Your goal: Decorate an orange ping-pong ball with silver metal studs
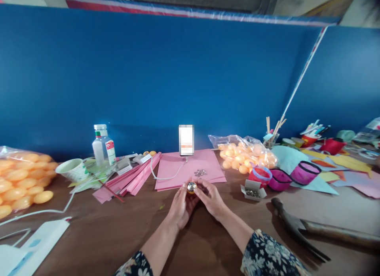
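Near the front edge of the pink paper, both hands meet around a small round object [191, 187], shiny silver on top with an orange-yellow rim below. My left hand [180, 206] grips it from the left, fingers curled around it. From the right, my right hand [212, 198] holds it too, with the thumb against its side. What lies under the fingers is hidden. Just beyond the hands, several small silver metal pieces [200, 172] lie on the stack of pink paper [178, 167].
Bags of orange balls [26, 173] [245, 155] flank the work area. A small white box [253, 191] holds metal bits. At right lies a hammer [303, 226]. A lit phone [186, 139] stands behind the paper, its white cable [166, 177] trailing. A bottle [102, 145] and paper cup [73, 169] stand left.
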{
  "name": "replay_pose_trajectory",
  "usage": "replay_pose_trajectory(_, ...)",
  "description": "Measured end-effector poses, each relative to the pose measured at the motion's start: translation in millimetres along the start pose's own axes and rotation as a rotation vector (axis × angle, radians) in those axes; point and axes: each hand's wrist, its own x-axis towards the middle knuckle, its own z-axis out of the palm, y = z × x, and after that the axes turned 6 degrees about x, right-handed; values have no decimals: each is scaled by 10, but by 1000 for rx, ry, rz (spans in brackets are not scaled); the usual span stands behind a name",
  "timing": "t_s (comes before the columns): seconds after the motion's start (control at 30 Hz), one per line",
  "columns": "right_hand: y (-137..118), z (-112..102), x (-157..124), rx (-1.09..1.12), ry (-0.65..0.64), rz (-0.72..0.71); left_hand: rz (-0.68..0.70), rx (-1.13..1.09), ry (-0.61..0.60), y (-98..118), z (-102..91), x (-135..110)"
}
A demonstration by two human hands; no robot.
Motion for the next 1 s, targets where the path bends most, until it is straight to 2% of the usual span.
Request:
replay_pose_trajectory(0.1, 0, -58, 30, -11, 18, -19, -32, -22, -2, 17, -3, 8)
replay_pose_trajectory(0.17, -7, -154, 78, -84, 106, -51, -52, -22, 12, 35, -8, 11)
replay_pose_trajectory(0.27, -30, -352, 189, -315, 279, -87, -59, -29, 18, 64, -15, 13)
replay_pose_trajectory(0.37, -62, -510, 311, -639, 339, -81, -71, -45, 18, 83, -10, 8)
replay_pose_trajectory(0.47, -75, -548, 393, -944, 301, -31, -76, -49, 34, 97, 5, -7)
replay_pose_trajectory(0.53, -63, -516, 409, -1025, 264, -10, -69, -55, 47, 103, 12, -17)
replay_pose_trajectory(0.73, 68, -384, 366, -1059, 74, -63, -56, -85, 105, 98, 14, 0)
replay_pose_trajectory(0.87, 164, -354, 379, -1094, 67, -34, -80, -110, 153, 86, 4, 16)
replay_pose_trajectory(1.0, 174, -322, 389, -1126, 84, -33, -77, -105, 136, 80, -4, 12)
